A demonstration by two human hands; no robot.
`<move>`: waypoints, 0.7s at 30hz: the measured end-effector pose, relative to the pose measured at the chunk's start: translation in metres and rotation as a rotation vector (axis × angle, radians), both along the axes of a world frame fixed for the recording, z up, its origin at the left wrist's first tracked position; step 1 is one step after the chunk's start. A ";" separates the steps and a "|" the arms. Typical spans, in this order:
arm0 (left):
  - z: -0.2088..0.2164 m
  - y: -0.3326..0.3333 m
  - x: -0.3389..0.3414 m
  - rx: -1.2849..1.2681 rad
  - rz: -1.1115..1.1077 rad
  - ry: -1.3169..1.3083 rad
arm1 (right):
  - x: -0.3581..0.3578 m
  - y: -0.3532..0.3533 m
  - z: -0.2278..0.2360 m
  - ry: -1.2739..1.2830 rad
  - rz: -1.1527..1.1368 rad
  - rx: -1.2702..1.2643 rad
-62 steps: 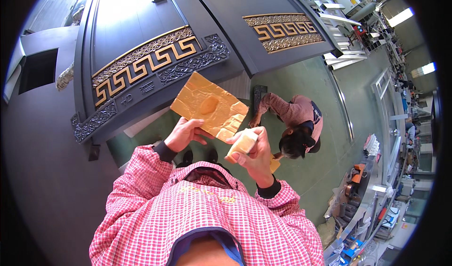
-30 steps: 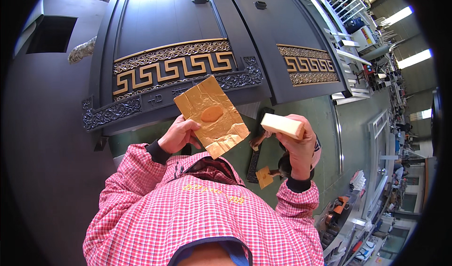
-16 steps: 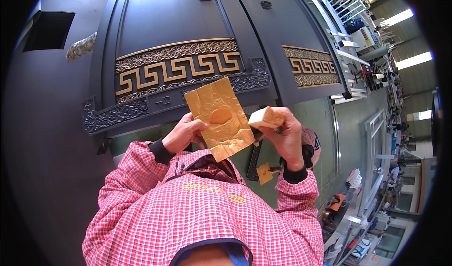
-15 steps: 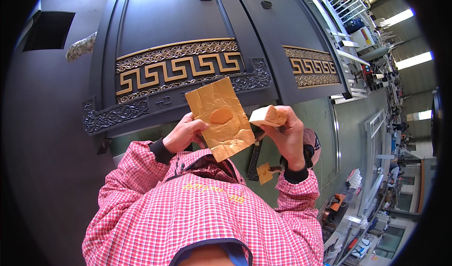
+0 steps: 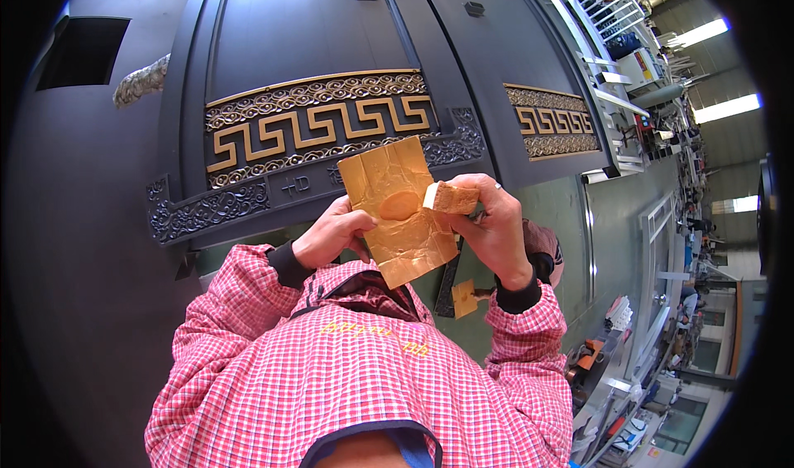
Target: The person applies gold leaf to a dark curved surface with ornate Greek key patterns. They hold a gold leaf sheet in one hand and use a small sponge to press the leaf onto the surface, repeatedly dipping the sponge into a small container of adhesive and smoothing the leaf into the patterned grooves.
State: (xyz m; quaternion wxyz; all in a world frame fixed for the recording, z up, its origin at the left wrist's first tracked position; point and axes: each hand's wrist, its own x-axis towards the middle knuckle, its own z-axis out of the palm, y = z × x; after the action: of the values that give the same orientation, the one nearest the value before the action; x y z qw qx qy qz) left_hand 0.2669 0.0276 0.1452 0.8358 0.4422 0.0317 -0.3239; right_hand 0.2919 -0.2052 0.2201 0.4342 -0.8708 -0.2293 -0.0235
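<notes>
My left hand [image 5: 333,235] is closed on the edge of a gold-coated sheet of card [image 5: 404,251], thumb on top. A round puddle of gold paint [image 5: 400,206] lies in the middle of the card. My right hand [image 5: 501,235] pinches a block of sponge [image 5: 452,199], pale at its left end and gold-stained on the side facing up. The sponge's left end overlaps the card's right edge, close to the puddle; whether they touch I cannot tell. Beyond my hands lies a dark grey door panel [image 5: 302,29] with a gold meander band [image 5: 318,129].
A second dark panel [image 5: 504,46] with a similar gold band [image 5: 552,120] lies to the right. Beside my right forearm another person's cap [image 5: 542,243] shows, with a smaller gold card [image 5: 465,299] below it. Metal frames [image 5: 657,228] and workshop clutter stand farther right.
My right hand has brought the sponge leftward over the card's edge and turned it, so its stained side faces up. The card has shifted slightly right with my left hand.
</notes>
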 end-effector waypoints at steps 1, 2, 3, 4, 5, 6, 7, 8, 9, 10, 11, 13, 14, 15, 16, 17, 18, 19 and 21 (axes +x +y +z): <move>0.000 0.000 0.001 -0.005 -0.004 0.000 | 0.000 0.001 0.001 0.004 0.002 -0.003; 0.000 0.000 0.002 -0.009 -0.008 0.000 | 0.000 0.002 0.002 0.009 0.005 -0.005; 0.000 0.000 0.003 -0.013 -0.011 -0.001 | 0.003 0.001 0.002 -0.001 0.008 -0.009; -0.001 -0.001 0.004 -0.013 -0.005 0.000 | 0.006 0.000 0.000 -0.011 0.011 -0.013; -0.001 -0.001 0.006 -0.014 0.002 0.000 | 0.009 -0.002 0.000 -0.021 0.015 -0.017; -0.001 -0.002 0.007 -0.014 0.009 0.000 | 0.011 -0.004 0.000 -0.003 0.020 0.006; -0.001 -0.003 0.008 -0.008 0.021 0.004 | 0.012 -0.005 0.001 0.013 0.024 0.030; -0.001 -0.005 0.009 -0.001 0.033 0.009 | 0.014 -0.008 0.001 0.030 0.028 0.055; -0.002 -0.007 0.011 0.005 0.046 0.013 | 0.018 -0.010 0.000 0.024 0.052 0.022; -0.003 -0.008 0.012 0.012 0.049 0.014 | 0.023 -0.013 -0.002 0.018 0.075 -0.010; -0.006 -0.009 0.014 0.019 0.053 0.015 | 0.028 -0.017 -0.003 0.012 0.099 -0.041; -0.010 -0.013 0.016 0.031 0.091 0.022 | 0.040 -0.030 -0.005 0.040 0.050 -0.007; -0.012 -0.016 0.017 0.035 0.125 0.028 | 0.047 -0.038 -0.005 0.054 0.027 0.009; -0.014 -0.018 0.018 0.040 0.160 0.034 | 0.057 -0.048 -0.005 0.025 0.026 0.041; -0.020 -0.018 0.021 0.050 0.174 0.021 | 0.068 -0.060 -0.007 0.042 -0.017 0.093; -0.020 -0.020 0.023 0.061 0.215 0.040 | 0.082 -0.075 -0.012 0.042 -0.055 0.107; -0.020 -0.023 0.024 0.071 0.258 0.059 | 0.096 -0.092 -0.016 0.041 -0.091 0.121; -0.019 -0.026 0.026 0.061 0.297 0.077 | 0.111 -0.104 -0.020 0.078 -0.116 0.179; -0.020 -0.032 0.029 0.050 0.352 0.088 | 0.146 -0.139 -0.044 0.094 -0.158 0.203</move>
State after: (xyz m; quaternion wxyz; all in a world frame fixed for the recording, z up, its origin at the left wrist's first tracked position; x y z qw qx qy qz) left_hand 0.2958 -0.0041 0.1250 0.8661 0.4360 0.1532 -0.1905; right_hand 0.4382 -0.3441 0.1757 0.5270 -0.8380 -0.1360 -0.0398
